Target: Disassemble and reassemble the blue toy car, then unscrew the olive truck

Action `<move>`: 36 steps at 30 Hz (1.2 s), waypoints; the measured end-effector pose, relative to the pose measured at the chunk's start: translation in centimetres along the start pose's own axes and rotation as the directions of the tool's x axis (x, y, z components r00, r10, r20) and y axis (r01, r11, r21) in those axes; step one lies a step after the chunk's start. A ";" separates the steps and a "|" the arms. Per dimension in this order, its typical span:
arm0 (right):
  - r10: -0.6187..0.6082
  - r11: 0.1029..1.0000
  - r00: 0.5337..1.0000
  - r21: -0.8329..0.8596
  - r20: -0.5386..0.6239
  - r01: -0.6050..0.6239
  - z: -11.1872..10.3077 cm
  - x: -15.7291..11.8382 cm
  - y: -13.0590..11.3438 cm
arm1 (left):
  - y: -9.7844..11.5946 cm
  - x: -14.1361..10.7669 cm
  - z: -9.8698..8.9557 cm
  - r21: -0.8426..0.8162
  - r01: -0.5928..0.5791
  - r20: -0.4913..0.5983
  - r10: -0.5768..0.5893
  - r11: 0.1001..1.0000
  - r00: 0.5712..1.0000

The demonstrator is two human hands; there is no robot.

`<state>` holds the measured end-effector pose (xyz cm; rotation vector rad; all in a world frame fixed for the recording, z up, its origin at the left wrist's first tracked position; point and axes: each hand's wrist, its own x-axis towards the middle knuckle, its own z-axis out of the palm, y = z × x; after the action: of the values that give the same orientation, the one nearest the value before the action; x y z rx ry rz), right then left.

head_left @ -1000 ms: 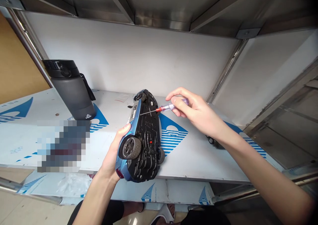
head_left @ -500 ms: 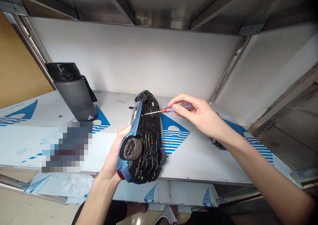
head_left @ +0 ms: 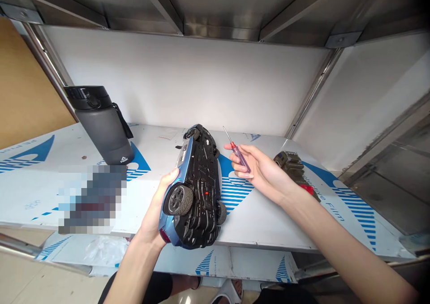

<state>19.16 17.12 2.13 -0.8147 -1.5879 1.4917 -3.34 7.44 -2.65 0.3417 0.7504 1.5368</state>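
Note:
A blue toy car [head_left: 198,187] is tipped on its side, its black underside turned to the right and its wheels showing. My left hand [head_left: 160,201] grips it from the left, the thumb on the blue body and the other fingers hidden behind. In my right hand [head_left: 257,165] lies a screwdriver [head_left: 239,157] with a clear purple handle and red collar. Its metal shaft points up and to the left, apart from the car. The fingers of that hand are curled around the handle.
A dark grey water bottle [head_left: 104,129] stands at the left, with a pixelated patch in front of it. An olive-brown toy vehicle [head_left: 291,165] with a red part sits behind my right forearm. A metal shelf [head_left: 215,8] hangs overhead. Clear plastic [head_left: 105,249] lies on the lower shelf.
My right hand has drawn the screwdriver away from the car's underside, and its tip has swung upward. More of the olive-brown toy vehicle shows. My left hand still holds the car in place.

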 end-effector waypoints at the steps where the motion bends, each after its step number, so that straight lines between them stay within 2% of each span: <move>1: -0.016 0.999 1.000 -0.036 0.000 0.016 0.5 0.1 -0.3 | 0.0 0.0 0.0 -0.001 0.020 0.009 -0.020 1.000 1.000; 4: -0.105 0.975 0.994 -0.196 0.006 0.104 2.3 0.7 -1.4 | 0.0 -0.1 0.0 -0.005 0.042 0.039 -0.041 0.999 0.998; 9: -0.245 0.861 0.966 -0.439 0.081 0.255 5.1 1.7 -3.3 | -0.1 -0.1 0.2 -0.042 0.052 0.092 -0.048 0.998 0.995; 13: -0.302 0.667 0.940 -0.669 0.159 0.328 5.9 2.2 -4.3 | -0.1 -0.1 0.2 -0.067 0.085 0.120 -0.077 0.994 0.990; 16: -0.312 0.524 0.929 -0.780 0.199 0.343 6.0 2.5 -5.1 | 0.0 -0.2 0.3 -0.072 0.122 0.133 -0.112 0.990 0.985; 18: -0.282 0.451 0.928 -0.820 0.243 0.352 6.2 2.7 -5.7 | 0.0 -0.3 0.4 -0.067 0.126 0.127 -0.117 0.990 0.985; 20: -0.241 0.414 0.929 -0.836 0.281 0.360 6.5 2.8 -6.3 | 0.1 -0.4 0.5 -0.062 0.113 0.109 -0.106 0.992 0.988; 23: -0.231 0.425 0.930 -0.830 0.286 0.361 6.5 2.4 -7.2 | 0.2 -0.4 0.6 -0.053 0.097 0.084 -0.093 0.994 0.992; 25: -0.263 0.491 0.933 -0.798 0.247 0.349 5.6 1.6 -7.4 | 0.3 -0.3 0.5 -0.051 0.100 0.060 -0.097 0.994 0.993; 27: -0.273 0.585 0.950 -0.758 0.149 0.287 4.0 0.5 -6.8 | 0.4 -0.2 0.3 -0.055 0.079 0.014 -0.078 0.995 0.997; 30: -0.176 0.657 0.983 -0.750 -0.055 0.075 0.9 -1.2 -3.9 | 0.7 0.0 0.0 -0.052 0.012 -0.055 -0.015 0.999 0.998; 33: -0.069 0.680 0.992 -0.733 -0.104 -0.029 -1.5 -2.2 0.1 | 0.8 -0.1 -0.2 0.004 -0.026 -0.068 0.027 1.000 0.997; 36: -0.026 0.703 0.994 -0.709 -0.109 -0.060 -2.2 -2.4 3.0 | 0.8 0.0 -0.7 0.046 -0.091 -0.104 0.096 0.995 0.990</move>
<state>22.09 16.38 -1.13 -1.3128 -2.0988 0.7725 -4.43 7.27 -2.63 0.3321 0.8601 1.6397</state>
